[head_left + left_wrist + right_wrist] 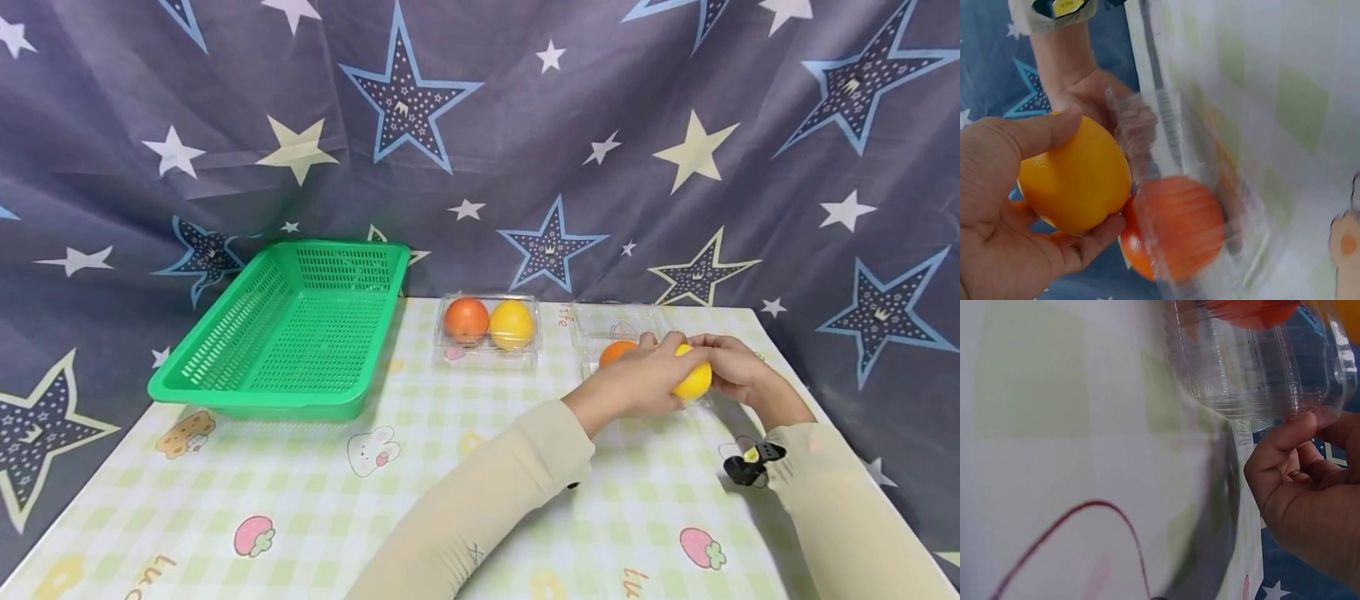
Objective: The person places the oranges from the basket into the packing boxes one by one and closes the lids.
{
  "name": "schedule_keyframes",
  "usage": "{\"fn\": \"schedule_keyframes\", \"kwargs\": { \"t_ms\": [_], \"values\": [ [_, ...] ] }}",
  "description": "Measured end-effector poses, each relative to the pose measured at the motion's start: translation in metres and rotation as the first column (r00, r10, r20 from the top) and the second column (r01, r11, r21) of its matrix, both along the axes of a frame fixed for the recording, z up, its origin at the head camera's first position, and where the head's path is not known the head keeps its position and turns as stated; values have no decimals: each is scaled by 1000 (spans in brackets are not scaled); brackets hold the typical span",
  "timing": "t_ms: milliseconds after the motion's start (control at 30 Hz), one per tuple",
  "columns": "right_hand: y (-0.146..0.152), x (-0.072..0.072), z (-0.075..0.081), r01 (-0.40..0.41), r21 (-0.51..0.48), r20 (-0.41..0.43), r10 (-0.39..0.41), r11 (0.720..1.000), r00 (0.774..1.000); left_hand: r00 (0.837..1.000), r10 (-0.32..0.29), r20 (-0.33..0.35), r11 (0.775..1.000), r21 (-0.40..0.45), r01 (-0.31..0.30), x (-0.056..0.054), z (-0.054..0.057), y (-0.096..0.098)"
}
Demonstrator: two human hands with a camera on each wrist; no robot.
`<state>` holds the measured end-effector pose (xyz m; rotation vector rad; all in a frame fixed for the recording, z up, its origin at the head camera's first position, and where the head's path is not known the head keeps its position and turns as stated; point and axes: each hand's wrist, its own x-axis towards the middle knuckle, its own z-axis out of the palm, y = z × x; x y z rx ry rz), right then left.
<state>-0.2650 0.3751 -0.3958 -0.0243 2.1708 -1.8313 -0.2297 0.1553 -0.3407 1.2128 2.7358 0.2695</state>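
My left hand (637, 383) grips a round yellow fruit (1075, 178), thumb on one side and fingers on the other. The fruit is over the opened clear plastic box (1247, 381) at the right of the table. An orange-red round fruit (1179, 228) sits inside that box, partly covered by my left hand in the head view. Thumb and fingers of my right hand (1310, 481) pinch the box's rim at its right end. The box's clear lid (611, 321) is folded back toward the curtain.
A second clear box (487, 357) at the table's back middle holds an orange-red fruit (467, 321) and a yellow fruit (512, 325). At the left stands a green plastic basket (262, 398). A star-patterned curtain (480, 125) hangs behind the checked tablecloth (315, 517).
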Motion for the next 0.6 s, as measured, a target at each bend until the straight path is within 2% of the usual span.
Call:
{"fn": "schedule_keyframes", "kwargs": {
  "t_ms": [100, 300, 467, 600],
  "values": [
    [2, -1, -1, -2, -5, 4, 2, 1000, 1000, 1000, 17, -12, 999, -40, -18, 1, -5, 7],
    [3, -4, -2, -4, 24, 9, 4, 1000, 1000, 992, 106, -60, 988, -105, -112, 1, -14, 18],
    [2, -5, -4, 3, 13, 17, -3, 1000, 1000, 981, 176, -83, 978, -96, -184, 2, -24, 27],
    [2, -5, -2, 12, 5, 35, -12, 1000, 999, 978, 194, -79, 976, -83, -200, 2, -30, 31]
  ]
}}
